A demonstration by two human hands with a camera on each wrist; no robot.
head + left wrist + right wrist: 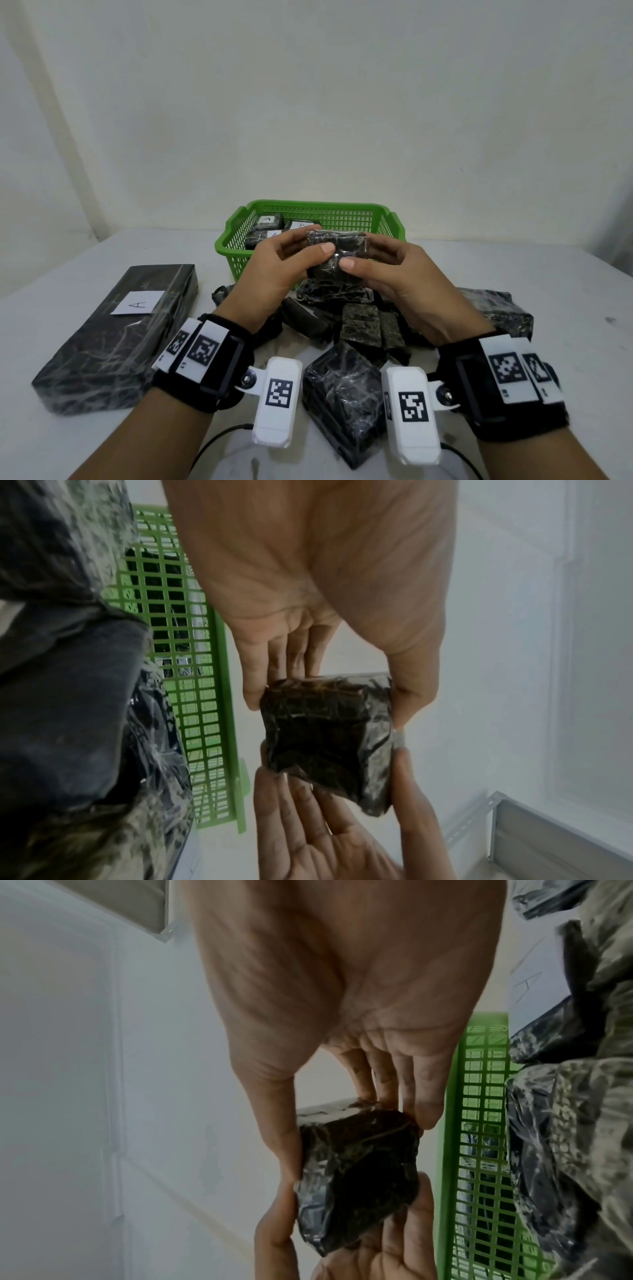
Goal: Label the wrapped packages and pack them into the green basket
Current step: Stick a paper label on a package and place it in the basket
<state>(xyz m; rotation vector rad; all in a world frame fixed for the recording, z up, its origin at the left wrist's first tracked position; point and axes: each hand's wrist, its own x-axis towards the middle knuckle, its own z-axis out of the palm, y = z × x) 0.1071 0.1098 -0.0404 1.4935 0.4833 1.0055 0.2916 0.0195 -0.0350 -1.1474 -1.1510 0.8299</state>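
I have both hands raised above the table (513, 291), just in front of the basket (346, 209). Between them is one small package (337, 257), dark and film-wrapped, with no label visible on any face shown.

Left hand (274, 270): thumb on the near face, fingers curled behind the far face, gripping the left end of the package. In the left wrist view its fingers (274, 664) meet the package (329, 734) at the upper edge.

Right hand (407, 284): thumb on the near face beside the left thumb, fingers wrapped behind the right end. In the right wrist view the thumb runs down one edge of the package (359, 1172) and the fingers (421, 1091) close on the opposite corner.

The basket holds at least three wrapped packages at its left end, white labels (268, 219) up; "A" and "B" are legible.

On the table below my hands lies a pile (356, 325) of unlabelled wrapped packages of mixed sizes. To the left, apart from the pile, lies a long box (102, 349), wrapped, with a white label marked "A" (138, 302) on its top.
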